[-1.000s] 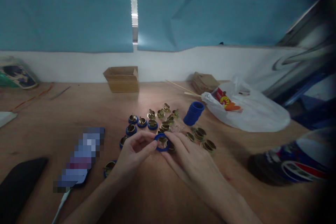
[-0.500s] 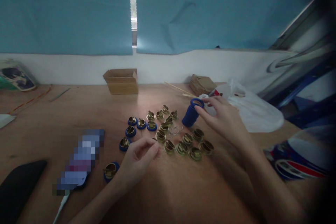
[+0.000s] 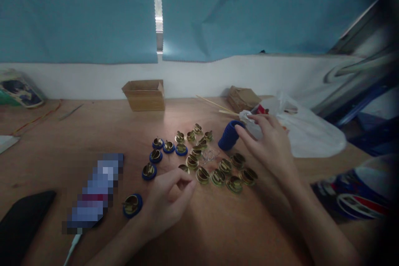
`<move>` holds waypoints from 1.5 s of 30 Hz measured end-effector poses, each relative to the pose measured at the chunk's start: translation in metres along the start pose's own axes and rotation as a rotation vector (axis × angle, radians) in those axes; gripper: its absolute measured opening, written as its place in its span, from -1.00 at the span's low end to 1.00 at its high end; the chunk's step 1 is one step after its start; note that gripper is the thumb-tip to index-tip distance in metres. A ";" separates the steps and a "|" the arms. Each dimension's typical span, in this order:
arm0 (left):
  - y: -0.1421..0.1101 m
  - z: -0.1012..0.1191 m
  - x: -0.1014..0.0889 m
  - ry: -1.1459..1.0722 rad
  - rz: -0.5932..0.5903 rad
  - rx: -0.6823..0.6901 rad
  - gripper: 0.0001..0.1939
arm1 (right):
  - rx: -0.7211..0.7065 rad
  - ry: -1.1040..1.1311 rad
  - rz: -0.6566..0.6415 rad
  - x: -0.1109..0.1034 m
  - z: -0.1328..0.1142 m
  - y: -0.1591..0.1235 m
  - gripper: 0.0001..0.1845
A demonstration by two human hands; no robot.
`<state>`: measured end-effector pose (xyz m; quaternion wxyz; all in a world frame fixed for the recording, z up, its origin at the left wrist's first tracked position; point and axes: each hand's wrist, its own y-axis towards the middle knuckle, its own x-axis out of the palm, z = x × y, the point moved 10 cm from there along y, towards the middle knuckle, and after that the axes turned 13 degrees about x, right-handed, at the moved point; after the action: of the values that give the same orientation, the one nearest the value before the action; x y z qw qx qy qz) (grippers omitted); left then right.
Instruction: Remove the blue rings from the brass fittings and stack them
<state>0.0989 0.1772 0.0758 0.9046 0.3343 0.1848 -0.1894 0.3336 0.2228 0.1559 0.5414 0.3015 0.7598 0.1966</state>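
Note:
My left hand (image 3: 170, 197) is low over the table, thumb and index finger curled into a pinch. Whatever is between its fingertips, if anything, is too small or hidden to make out. A brass cap-like fitting (image 3: 183, 168) shows just behind its knuckles. At the right, my right hand (image 3: 264, 141) has its thumb and fingers apart beside a leaning stack of blue rings (image 3: 228, 136). Its thumb is at the stack's upper edge; contact is unclear. Several bare brass fittings (image 3: 217, 177) lie between the hands. Further left are several brass fittings with blue rings (image 3: 149, 171) around their bases.
Small clear pieces (image 3: 210, 156) lie amid the fittings. A phone (image 3: 96, 195) with a cable and a black object (image 3: 25, 224) are at left. Behind stand an open cardboard box (image 3: 145, 100), a brown packet (image 3: 243, 97), thin sticks (image 3: 215, 104) and a white plastic bag (image 3: 314, 133).
The top blue ring, tilted at my right fingers before, no longer shows apart from the stack. My right hand has shifted slightly right; my left hand has moved slightly right and down.

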 end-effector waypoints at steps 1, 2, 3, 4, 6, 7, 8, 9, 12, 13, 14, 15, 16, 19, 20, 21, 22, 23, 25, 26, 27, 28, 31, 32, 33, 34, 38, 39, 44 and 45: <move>0.000 0.006 0.003 0.088 -0.032 0.075 -0.86 | 0.003 0.028 0.056 -0.007 -0.004 -0.003 -0.60; -0.001 0.013 0.007 0.176 -0.071 0.153 -0.87 | -0.004 0.062 0.108 -0.014 -0.010 -0.007 -0.64; -0.002 0.019 0.012 0.252 -0.109 0.228 -0.87 | -0.023 0.093 0.135 -0.018 -0.018 -0.013 -0.70; -0.003 0.024 0.017 0.310 -0.136 0.286 -0.87 | -0.054 0.118 0.126 -0.017 -0.027 -0.019 -0.76; -0.004 0.027 0.019 0.371 -0.127 0.328 -0.87 | -0.151 0.162 0.036 -0.007 -0.048 -0.032 -0.87; -0.003 0.026 0.014 0.390 -0.080 0.319 -0.88 | -0.200 0.183 -0.017 -0.001 -0.059 -0.040 -0.90; -0.002 0.025 0.007 0.418 -0.015 0.297 -0.88 | -0.237 0.211 -0.081 0.006 -0.068 -0.048 -0.91; -0.001 0.022 -0.002 0.463 0.054 0.269 -0.87 | -0.263 0.237 -0.157 0.014 -0.076 -0.055 -0.91; 0.001 0.010 -0.026 0.649 0.169 0.175 -0.81 | -0.286 0.290 -0.316 0.032 -0.090 -0.072 -0.88; 0.001 0.004 -0.031 0.705 0.164 0.143 -0.76 | -0.286 0.298 -0.348 0.036 -0.092 -0.076 -0.87; 0.002 -0.003 -0.037 0.750 0.159 0.108 -0.71 | -0.282 0.301 -0.371 0.038 -0.094 -0.078 -0.86; 0.002 -0.009 -0.041 0.776 0.147 0.077 -0.68 | -0.278 0.302 -0.388 0.040 -0.094 -0.079 -0.86; 0.002 -0.014 -0.043 0.793 0.128 0.056 -0.66 | -0.273 0.301 -0.394 0.040 -0.094 -0.080 -0.85; 0.005 -0.019 -0.042 0.826 0.049 0.045 -0.67 | -0.248 0.294 -0.394 0.040 -0.091 -0.077 -0.84; 0.008 -0.019 -0.038 0.833 0.004 0.056 -0.69 | -0.240 0.294 -0.391 0.040 -0.089 -0.075 -0.84; 0.013 -0.018 -0.032 0.834 -0.052 0.069 -0.70 | -0.233 0.294 -0.388 0.040 -0.088 -0.074 -0.84; 0.018 -0.018 -0.026 0.829 -0.120 0.081 -0.71 | -0.227 0.296 -0.381 0.040 -0.086 -0.073 -0.84; 0.025 -0.019 -0.020 0.821 -0.189 0.089 -0.70 | -0.221 0.296 -0.371 0.039 -0.085 -0.072 -0.84; 0.041 -0.025 -0.008 0.768 -0.326 0.088 -0.69 | -0.216 0.298 -0.344 0.037 -0.084 -0.070 -0.85; 0.050 -0.027 -0.009 0.764 -0.331 0.080 -0.70 | -0.215 0.299 -0.334 0.036 -0.083 -0.070 -0.85; 0.059 -0.030 -0.009 0.759 -0.334 0.079 -0.72 | -0.216 0.300 -0.327 0.036 -0.084 -0.070 -0.85; 0.067 -0.034 -0.008 0.745 -0.342 0.081 -0.77 | -0.219 0.303 -0.324 0.036 -0.084 -0.071 -0.86; 0.085 -0.042 -0.007 0.675 -0.342 0.074 -0.89 | -0.226 0.305 -0.317 0.036 -0.084 -0.071 -0.86; 0.088 -0.043 -0.007 0.640 -0.332 0.066 -0.90 | -0.223 0.305 -0.313 0.036 -0.083 -0.070 -0.87; 0.090 -0.043 -0.009 0.602 -0.313 0.055 -0.90 | -0.217 0.304 -0.307 0.035 -0.082 -0.070 -0.87; 0.090 -0.042 -0.012 0.560 -0.285 0.039 -0.90 | -0.209 0.305 -0.301 0.035 -0.081 -0.069 -0.87; 0.078 -0.034 -0.028 0.350 -0.103 -0.064 -0.91 | -0.157 0.344 -0.303 0.031 -0.078 -0.065 -0.86; 0.072 -0.033 -0.031 0.281 -0.049 -0.095 -0.93 | -0.145 0.376 -0.327 0.030 -0.079 -0.065 -0.85; 0.046 -0.033 -0.013 -0.166 0.075 -0.220 -0.81 | -0.126 0.546 -0.545 0.036 -0.088 -0.074 -0.80; 0.043 -0.033 -0.008 -0.244 0.089 -0.230 -0.79 | -0.127 0.552 -0.572 0.037 -0.090 -0.076 -0.80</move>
<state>0.1050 0.2319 0.0790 0.9601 0.2109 0.0790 -0.1661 0.2218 0.1940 0.1124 0.3675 -0.0203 0.9162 0.1583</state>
